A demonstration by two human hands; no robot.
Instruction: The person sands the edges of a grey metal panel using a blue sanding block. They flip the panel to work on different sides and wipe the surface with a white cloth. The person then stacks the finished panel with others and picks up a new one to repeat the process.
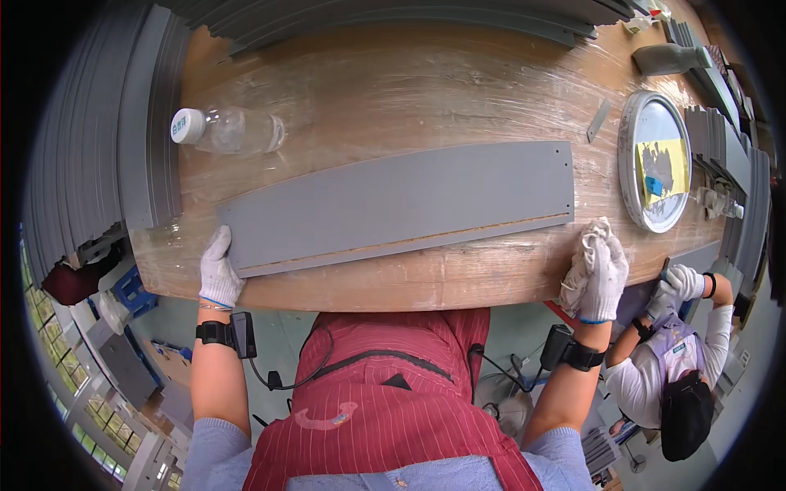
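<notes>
A long grey panel (401, 200) lies flat and slightly slanted on the table, with small holes at its right end and a brown groove along its near edge. My left hand (219, 272), in a white glove, grips the panel's left end. The fingers of my gloved right hand (607, 274) are closed on a crumpled white rag (581, 266), just off the panel's lower right corner. How the rag is folded inside that hand is hidden.
Plastic film covers the wooden table (385, 90). On it are a clear bottle (237, 131) lying down, a flat metal strip (598, 120) and a round lid (629, 164) bearing a yellow sheet (675, 155). Grey panels (151, 123) are stacked left. A co-worker (667, 360) is at right.
</notes>
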